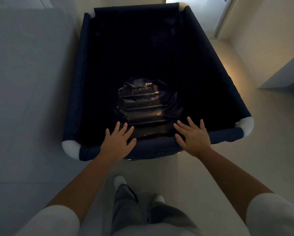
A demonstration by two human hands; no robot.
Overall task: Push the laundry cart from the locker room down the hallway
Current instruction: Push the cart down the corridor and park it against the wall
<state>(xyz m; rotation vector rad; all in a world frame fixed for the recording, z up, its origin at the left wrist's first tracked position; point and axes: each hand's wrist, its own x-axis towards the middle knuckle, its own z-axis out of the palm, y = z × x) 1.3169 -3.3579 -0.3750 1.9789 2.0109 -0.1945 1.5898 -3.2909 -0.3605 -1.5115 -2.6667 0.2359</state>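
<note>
The laundry cart [153,148] is a deep bin of dark navy fabric with white padded corners, filling the middle of the head view. A folded black plastic bag [142,108] lies at its bottom near the close side. My left hand [118,139] rests flat on the cart's near rim, fingers spread. On the same rim further right lies my right hand [193,138], palm down with fingers apart and reaching over the edge. Neither hand wraps around the rim.
A grey wall or panel [28,74] stands close along the cart's left side. On the right are pale floor [236,133] and a grey ledge [286,74]. A bright doorway [197,14] opens beyond the cart's far end. My feet [120,182] stand just behind the cart.
</note>
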